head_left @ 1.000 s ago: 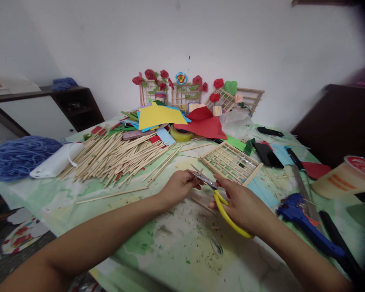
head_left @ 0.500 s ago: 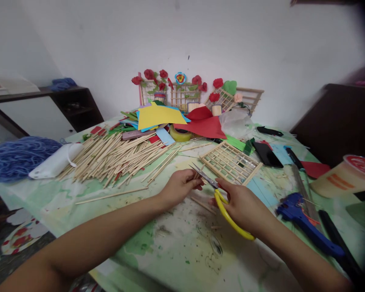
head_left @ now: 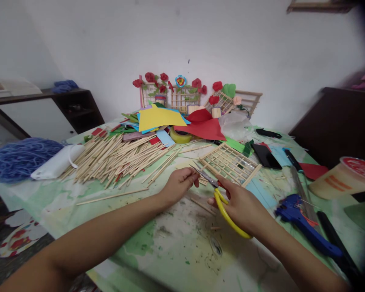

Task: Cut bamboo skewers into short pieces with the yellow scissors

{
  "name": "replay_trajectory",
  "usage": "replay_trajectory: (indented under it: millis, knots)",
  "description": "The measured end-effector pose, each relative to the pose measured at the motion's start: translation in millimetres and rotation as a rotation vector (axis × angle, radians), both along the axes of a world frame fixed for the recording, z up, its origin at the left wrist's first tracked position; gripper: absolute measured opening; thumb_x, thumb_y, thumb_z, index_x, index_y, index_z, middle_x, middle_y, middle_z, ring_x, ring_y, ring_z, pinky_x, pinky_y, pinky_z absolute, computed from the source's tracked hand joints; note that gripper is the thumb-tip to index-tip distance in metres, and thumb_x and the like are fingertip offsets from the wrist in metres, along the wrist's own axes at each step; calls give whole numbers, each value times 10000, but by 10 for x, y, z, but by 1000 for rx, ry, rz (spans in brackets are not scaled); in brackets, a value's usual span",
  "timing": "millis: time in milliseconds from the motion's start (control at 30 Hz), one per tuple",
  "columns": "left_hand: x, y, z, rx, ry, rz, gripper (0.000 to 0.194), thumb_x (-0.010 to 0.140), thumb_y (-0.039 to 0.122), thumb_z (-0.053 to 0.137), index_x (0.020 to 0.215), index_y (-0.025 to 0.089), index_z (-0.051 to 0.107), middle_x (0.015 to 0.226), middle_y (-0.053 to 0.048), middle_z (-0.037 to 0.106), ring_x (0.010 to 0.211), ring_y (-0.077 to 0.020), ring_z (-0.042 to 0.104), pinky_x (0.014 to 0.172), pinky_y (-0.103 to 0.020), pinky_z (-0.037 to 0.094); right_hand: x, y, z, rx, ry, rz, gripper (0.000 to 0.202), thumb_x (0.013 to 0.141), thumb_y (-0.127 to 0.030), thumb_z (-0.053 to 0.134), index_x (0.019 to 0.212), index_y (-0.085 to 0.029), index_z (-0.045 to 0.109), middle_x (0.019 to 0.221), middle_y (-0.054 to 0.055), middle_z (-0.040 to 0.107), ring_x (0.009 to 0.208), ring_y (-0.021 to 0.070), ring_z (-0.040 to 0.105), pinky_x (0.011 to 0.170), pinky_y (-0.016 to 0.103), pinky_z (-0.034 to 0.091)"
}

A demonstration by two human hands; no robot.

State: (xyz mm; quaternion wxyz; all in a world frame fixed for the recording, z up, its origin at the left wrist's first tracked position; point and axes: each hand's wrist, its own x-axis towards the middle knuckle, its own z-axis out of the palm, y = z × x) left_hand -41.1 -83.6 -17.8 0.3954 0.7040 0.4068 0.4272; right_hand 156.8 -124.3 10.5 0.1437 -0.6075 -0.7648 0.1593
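Note:
My right hand [head_left: 241, 205] grips a pair of yellow-handled scissors [head_left: 228, 217], whose metal blades point up and left, slightly apart. My left hand [head_left: 181, 184] is closed in a pinch beside the blade tips; what its fingers hold, if anything, is hidden. Several short stick pieces [head_left: 203, 181] show just beyond the fingers, behind the blades. A wooden stick lattice [head_left: 231, 162] lies flat on the table past the scissors. Below the hands, a loose stick [head_left: 203, 206] rests on the stained tablecloth.
A large pile of wooden sticks [head_left: 118, 158] spreads at left, beside a white holder [head_left: 56, 162] and blue yarn [head_left: 21, 158]. Coloured sheets [head_left: 161, 117] and paper flowers stand behind. At right are a blue glue gun [head_left: 307, 227], a phone [head_left: 266, 156] and a cup [head_left: 342, 178].
A short stick piece that stood up near my left fingertips is no longer seen there. The left fingers have drawn slightly back from the blades; the scissors stay in my right hand.

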Motion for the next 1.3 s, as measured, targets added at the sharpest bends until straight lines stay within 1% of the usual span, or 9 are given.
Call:
replay_trajectory:
  millis: [100,267,433,567,733,833,933,1067,1300]
  knots:
    - [-19,25,-14,-11,-7,-40,366,858,397,450,632,144,586,609,7,491,580,-96,430,560,-203,323,4,8,-11,-14,31,25,587,759,-424,517,1307,-228,441,1006,91,651,786,224,601,573,265,369]
    - [-34,67,-44,-115,-101,-147,327,847,438,457,750,141,554,598,24,497,525,-81,391,506,-199,294,12,11,-27,-7,41,44,620,755,-399,520,1330,-184,432,997,101,643,772,214,583,583,268,364]
    - [-66,89,-20,-24,0,-160,342,858,401,450,655,139,536,596,19,494,544,-78,410,521,-199,303,32,25,-57,-37,100,75,608,750,-373,534,1322,-191,436,1035,93,642,725,192,583,596,265,381]
    - [-81,89,-26,18,21,-162,334,871,376,426,653,144,529,605,19,509,558,-81,430,555,-201,330,40,24,-49,-28,125,97,547,750,-347,538,1272,-192,490,984,88,664,659,175,576,587,259,383]
    - [-51,71,-44,107,98,-82,323,873,346,428,644,147,539,639,11,533,620,-97,472,612,-208,356,29,24,-31,9,103,86,466,742,-342,550,1182,-190,569,873,76,685,677,194,588,582,260,380]
    - [-19,53,-44,115,67,12,259,834,345,508,668,150,546,644,18,527,609,-99,469,589,-208,359,9,37,-52,-4,130,88,455,758,-351,534,1185,-194,560,945,80,676,758,206,598,624,268,401]
    - [-5,36,-40,160,67,74,231,840,300,508,674,153,573,672,13,555,645,-102,499,623,-212,367,-19,35,-72,-30,151,90,444,771,-363,524,1187,-209,544,1000,75,664,820,218,599,668,282,415]
    - [-9,13,-33,190,77,100,291,861,280,467,619,155,567,642,12,546,645,-105,500,641,-215,362,-56,-4,-63,-35,94,37,489,767,-393,527,1223,-219,517,1060,87,655,874,245,602,674,298,420]
    - [5,-2,-59,118,18,74,383,867,392,449,581,152,535,582,13,505,585,-101,467,610,-213,359,-85,-32,-65,5,75,32,621,759,-395,530,1333,-181,428,1172,120,606,938,246,592,719,307,432]
